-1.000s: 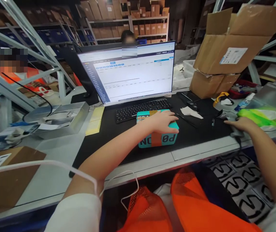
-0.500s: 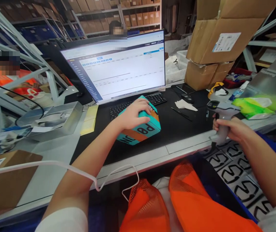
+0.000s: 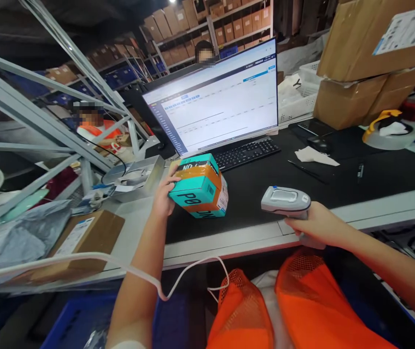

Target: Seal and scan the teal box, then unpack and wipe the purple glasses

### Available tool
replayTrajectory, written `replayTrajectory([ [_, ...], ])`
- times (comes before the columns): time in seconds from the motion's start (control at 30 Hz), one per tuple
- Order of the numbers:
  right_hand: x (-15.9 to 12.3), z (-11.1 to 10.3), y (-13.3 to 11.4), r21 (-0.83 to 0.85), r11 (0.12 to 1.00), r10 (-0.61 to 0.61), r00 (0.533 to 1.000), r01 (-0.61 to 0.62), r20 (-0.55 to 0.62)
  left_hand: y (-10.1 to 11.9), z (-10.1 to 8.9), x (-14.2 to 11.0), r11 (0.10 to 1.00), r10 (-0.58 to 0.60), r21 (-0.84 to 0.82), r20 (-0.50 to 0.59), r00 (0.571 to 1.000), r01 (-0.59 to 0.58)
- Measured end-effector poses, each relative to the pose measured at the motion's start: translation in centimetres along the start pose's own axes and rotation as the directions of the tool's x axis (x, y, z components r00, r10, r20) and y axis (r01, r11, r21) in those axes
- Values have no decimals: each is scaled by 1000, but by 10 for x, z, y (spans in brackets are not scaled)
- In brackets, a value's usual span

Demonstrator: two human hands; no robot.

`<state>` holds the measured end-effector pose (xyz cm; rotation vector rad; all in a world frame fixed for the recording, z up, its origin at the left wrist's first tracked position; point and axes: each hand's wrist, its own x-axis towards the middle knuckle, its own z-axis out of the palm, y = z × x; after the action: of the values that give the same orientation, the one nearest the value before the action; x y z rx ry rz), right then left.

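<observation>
My left hand (image 3: 166, 193) grips the left side of a turquoise box (image 3: 193, 191) wrapped with brown tape. The box is tilted above the black desk mat, and a white label shows on its right face. In my right hand (image 3: 311, 225) is a grey barcode scanner (image 3: 285, 199), its head pointing left towards the box. The fingers are wrapped round the scanner's handle, partly hidden below the head. Behind the box stand a black keyboard (image 3: 247, 154) and a lit monitor (image 3: 222, 102).
Cardboard boxes (image 3: 353, 99) are stacked at the back right. A mouse (image 3: 319, 144), a crumpled tissue (image 3: 316, 156) and a marker (image 3: 360, 170) lie on the mat. A brown carton (image 3: 105, 232) sits at left, under a white cable (image 3: 120, 264). Two people are beyond the desk.
My left hand has moved from the top of the box to its left side, and the box has turned and tilted. My right hand has brought the scanner left, towards the box. The view has shifted left.
</observation>
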<state>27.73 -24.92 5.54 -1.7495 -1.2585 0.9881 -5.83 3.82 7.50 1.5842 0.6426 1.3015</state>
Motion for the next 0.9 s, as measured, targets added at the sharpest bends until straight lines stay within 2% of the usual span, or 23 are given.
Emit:
replayTrajectory([
  [0.1,2,2,2,-14,1000,1,1000,0,22,-1,0,-2,995,24,93,-28,999,-21],
  [0.2,1,1,8,-26,1000,1,999,0,42,3,4,-13,949,102,309,-112,988,-63],
  [0.27,0,0,11,-13,1000,-21,999,21,32,10,11,-28,842,226,527,-147,963,-117],
  [0.33,-2,1,12,4,998,-58,998,58,20,16,25,-46,681,350,711,-107,931,-174],
  [0.37,-4,1,12,12,997,-71,997,71,19,19,35,-55,611,375,768,-71,924,-190],
  [0.4,-5,1,12,17,997,-73,997,73,23,20,45,-64,556,357,811,-37,933,-181],
  [0.47,-8,1,14,23,999,-33,999,33,42,20,64,-75,498,287,861,-55,956,-100],
  [0.57,-9,-11,22,54,997,62,998,-63,27,17,83,-77,521,249,854,-167,954,14],
  [0.63,-6,-32,31,93,990,112,993,-107,-40,14,85,-72,552,268,833,-197,943,17],
  [0.73,4,-83,51,150,973,206,957,-178,-203,12,72,-62,584,326,811,-185,927,-44],
  [0.83,19,-150,79,261,939,317,863,-225,-393,11,42,-50,652,364,754,-213,907,-85],
  [0.9,28,-194,101,361,904,387,797,-229,-463,11,15,-41,705,341,708,-274,899,-52],
])
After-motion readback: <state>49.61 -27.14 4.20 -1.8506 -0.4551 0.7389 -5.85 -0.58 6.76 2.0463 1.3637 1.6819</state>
